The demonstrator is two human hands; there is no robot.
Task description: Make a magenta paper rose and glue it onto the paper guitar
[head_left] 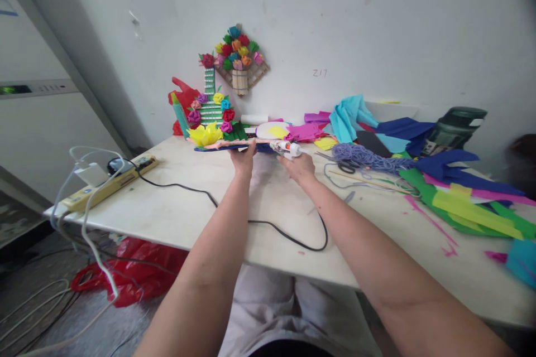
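Observation:
My left hand (243, 159) grips the near edge of a flat, dark blue-edged board (218, 148), which I see almost edge-on, raised over the table. My right hand (299, 167) is closed around a white glue gun (288, 148) with an orange mark, at the board's right end. Its fingers are partly hidden. Behind the board, a green craft piece with white strips (210, 106) and several paper flowers stands by the wall. A large yellow paper flower (205, 135) shows just above the board's left part; I cannot tell what it is attached to.
A black cord (268, 223) loops across the white table (176, 212). At left lies a power strip (121, 179). On the right are scissors (347, 167), blue-purple yarn (368, 157), coloured paper (469, 212) and a dark bottle (454, 131). A flower basket craft (240, 61) leans on the wall.

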